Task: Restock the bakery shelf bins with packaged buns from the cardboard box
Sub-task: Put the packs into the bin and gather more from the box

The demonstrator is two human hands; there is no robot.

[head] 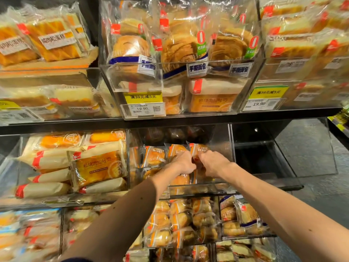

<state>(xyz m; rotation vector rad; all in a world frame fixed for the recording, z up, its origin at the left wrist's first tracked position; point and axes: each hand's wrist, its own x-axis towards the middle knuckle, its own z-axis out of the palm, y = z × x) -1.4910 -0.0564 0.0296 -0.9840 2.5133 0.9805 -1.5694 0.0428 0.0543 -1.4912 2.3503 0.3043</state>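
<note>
Orange stripes mark the bun pack (198, 149) you are holding. It stands up tall in the middle clear bin (231, 146), right between your two hands. Your left hand (184, 163) and your right hand (214, 163) both pinch it with curled fingers, one on each side, both just as near. More bun packs (154, 157) stand in a row just to its left. The bin's side wall is on the right. The dark shelf (170, 122) hangs close above, so stay low. The cardboard box is out of view.
</note>
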